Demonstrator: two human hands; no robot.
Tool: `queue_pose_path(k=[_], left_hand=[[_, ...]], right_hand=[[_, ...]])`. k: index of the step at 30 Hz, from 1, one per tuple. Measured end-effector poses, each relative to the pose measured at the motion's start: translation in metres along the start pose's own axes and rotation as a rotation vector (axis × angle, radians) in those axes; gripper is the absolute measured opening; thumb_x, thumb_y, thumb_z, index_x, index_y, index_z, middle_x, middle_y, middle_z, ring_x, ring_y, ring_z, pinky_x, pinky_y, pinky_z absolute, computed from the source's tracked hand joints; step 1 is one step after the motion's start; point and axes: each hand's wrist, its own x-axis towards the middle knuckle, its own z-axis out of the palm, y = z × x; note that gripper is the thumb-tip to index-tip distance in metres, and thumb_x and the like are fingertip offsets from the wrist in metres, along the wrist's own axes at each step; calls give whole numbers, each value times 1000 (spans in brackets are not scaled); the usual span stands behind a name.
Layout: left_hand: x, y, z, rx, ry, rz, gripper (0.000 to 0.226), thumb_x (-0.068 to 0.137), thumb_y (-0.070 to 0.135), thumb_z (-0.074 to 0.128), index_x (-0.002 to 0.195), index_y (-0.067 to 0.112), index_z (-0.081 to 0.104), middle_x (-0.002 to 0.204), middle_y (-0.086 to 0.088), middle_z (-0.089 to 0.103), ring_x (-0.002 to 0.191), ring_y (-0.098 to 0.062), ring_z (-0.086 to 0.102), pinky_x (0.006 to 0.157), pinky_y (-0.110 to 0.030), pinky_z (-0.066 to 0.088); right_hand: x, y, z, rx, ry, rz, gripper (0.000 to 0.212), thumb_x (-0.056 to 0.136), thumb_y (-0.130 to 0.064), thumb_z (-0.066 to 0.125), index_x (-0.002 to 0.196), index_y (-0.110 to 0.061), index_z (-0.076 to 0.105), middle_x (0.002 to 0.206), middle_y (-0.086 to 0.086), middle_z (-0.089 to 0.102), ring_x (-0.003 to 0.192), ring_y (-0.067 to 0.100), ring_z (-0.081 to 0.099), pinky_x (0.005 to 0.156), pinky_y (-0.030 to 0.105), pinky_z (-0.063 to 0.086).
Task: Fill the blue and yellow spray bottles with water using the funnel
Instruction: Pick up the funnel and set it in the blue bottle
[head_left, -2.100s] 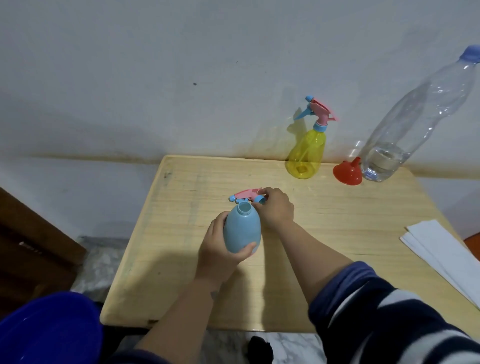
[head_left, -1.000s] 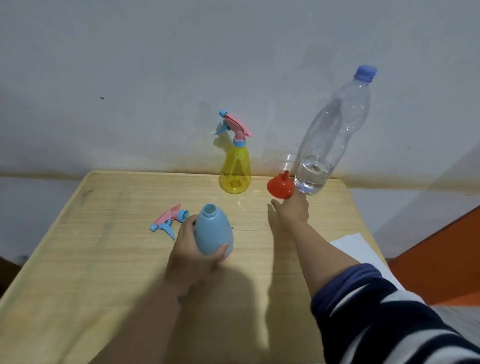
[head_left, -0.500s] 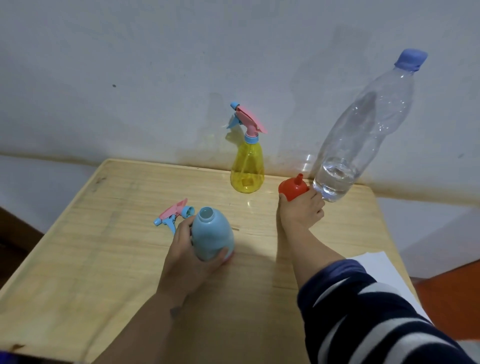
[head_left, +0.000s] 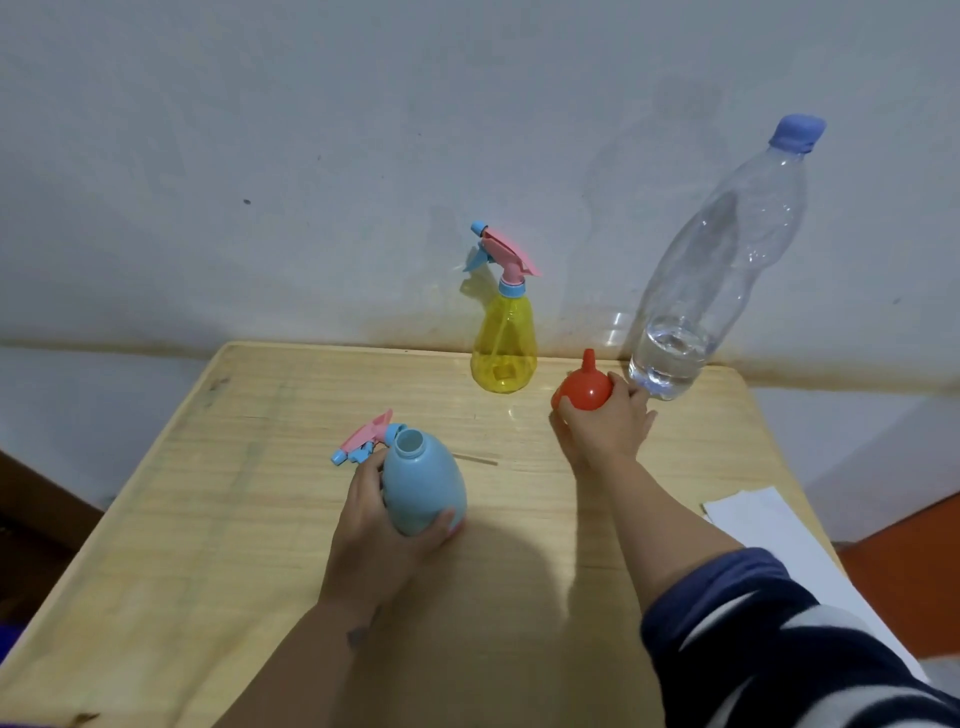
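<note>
Picking up the small red plastic funnel is the step in hand: the right hand curls round its bowl from the near side, spout pointing up, just beside the tall clear plastic water bottle, which holds a little water. Whether the funnel has left the pale wooden table is hard to tell. The left hand grips the opaque blue egg-shaped spray bottle, upright and uncapped, its pink-and-blue trigger head lying just behind. Next, I judge, the funnel must be turned over and its spout seated in that open neck. The yellow translucent spray bottle stands capped by the wall.
</note>
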Motion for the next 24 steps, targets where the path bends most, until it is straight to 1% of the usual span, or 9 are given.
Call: queue_pose_path(k=[2, 4, 6, 10, 12, 15, 19, 20, 24], left_hand=[[-1, -2, -5, -20, -2, -18, 83, 59, 37, 89, 128, 36, 43, 121, 17, 52, 108, -6, 56, 80, -28, 56], [-2, -4, -10, -41, -1, -31, 82, 59, 33, 89, 127, 37, 43, 121, 15, 53, 107, -6, 56, 80, -29, 56], [-3, -5, -16, -48, -1, -28, 80, 60, 30, 89, 126, 38, 44, 120, 15, 53, 106, -6, 56, 82, -32, 56], [-5, -12, -32, -27, -6, -16, 76, 62, 28, 88, 122, 38, 42, 119, 12, 53, 106, -9, 57, 84, -34, 56], [-5, -18, -40, 7, -9, -10, 79, 62, 31, 87, 126, 36, 40, 122, 9, 52, 108, -12, 56, 86, -36, 54], [-4, -24, -50, 31, -20, -12, 84, 62, 36, 86, 130, 32, 38, 125, 9, 51, 110, -14, 55, 89, -39, 53], [-5, -27, -63, 36, -51, 1, 85, 63, 36, 85, 133, 32, 37, 125, 14, 47, 110, -10, 52, 87, -33, 52], [-6, -27, -66, 40, -61, 8, 83, 64, 36, 84, 132, 33, 37, 123, 16, 46, 109, -8, 52, 87, -31, 52], [-5, -30, -71, 35, -83, 19, 81, 64, 32, 84, 131, 33, 40, 122, 17, 46, 109, -7, 52, 85, -29, 53]], right_hand=[[-11, -8, -5, 72, -55, -32, 75, 70, -41, 71, 136, -19, 44, 130, 4, 31, 115, 29, 41, 109, 44, 35], [-21, -17, -12, 138, -109, -64, 76, 73, -33, 72, 140, -16, 39, 131, 3, 25, 106, 24, 47, 99, 31, 41], [-34, -28, -21, 210, -143, -72, 77, 74, -22, 75, 140, -14, 35, 131, 3, 23, 97, 17, 46, 87, 22, 40], [-65, -48, -28, 313, -174, -115, 74, 69, -17, 79, 124, -16, 30, 122, 1, 27, 104, 19, 44, 79, 21, 38], [-80, -55, -26, 389, -193, -105, 70, 67, -22, 81, 116, -19, 30, 123, 4, 35, 109, 22, 48, 78, 22, 39], [-102, -67, -26, 515, -206, -76, 60, 71, -27, 81, 117, -21, 43, 125, 4, 48, 109, 18, 54, 84, 25, 46], [-133, -89, -35, 661, -329, -92, 52, 81, -19, 75, 128, -21, 53, 102, -10, 61, 86, -6, 63, 82, 26, 53], [-138, -95, -36, 642, -348, -119, 54, 80, -19, 75, 130, -21, 53, 100, -13, 60, 88, -4, 63, 82, 26, 53], [-153, -116, -42, 525, -311, -197, 74, 70, -29, 83, 135, -21, 49, 122, -2, 53, 109, 13, 54, 83, 24, 48]])
